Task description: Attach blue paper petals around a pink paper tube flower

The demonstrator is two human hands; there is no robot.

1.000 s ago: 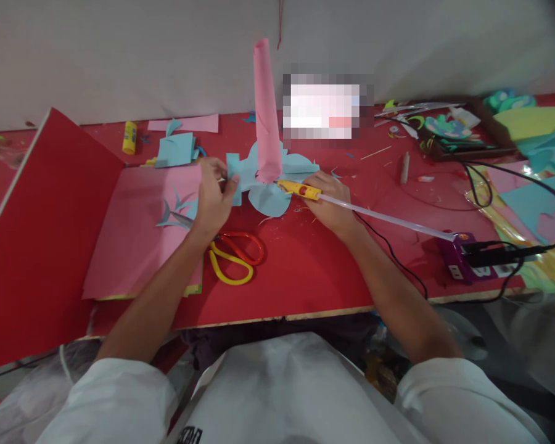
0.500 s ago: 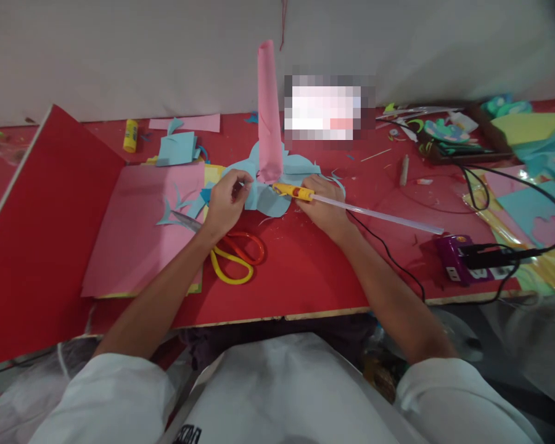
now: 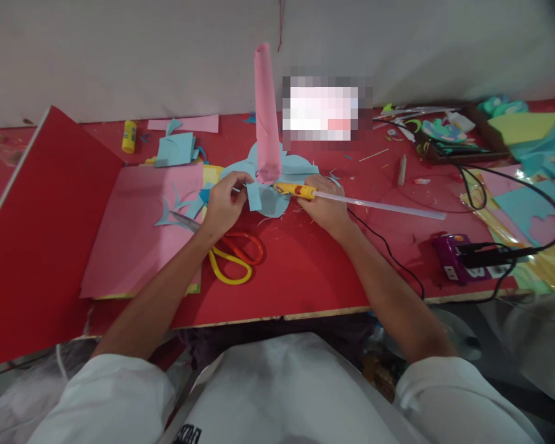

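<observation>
Right now, pinches a blue strip (image 3: 254, 197) near its far end with the left hand (image 3: 225, 206), grip nearly closed, over the near left part of the flower (image 3: 276, 203). Wraps the grip of the right hand (image 3: 324, 202) around the glue gun (image 3: 296, 190), aiming its tip close to the foot of the pink tube (image 3: 267, 114), upright on the flower. Cannot tell whether pressing the trigger. Could burn the left fingers by pushing the likely hot tip too far across so narrow a gap. Could topple the tube by bumping its foot, or smear the flower by lingering there. Might jerk the tip by catching the long glue stick (image 3: 379, 205) or dragging the cord (image 3: 386, 242). Might also nudge the scissors (image 3: 231, 257), lying on the desk (image 3: 305, 271) beside the left wrist, by drawing that arm back.
</observation>
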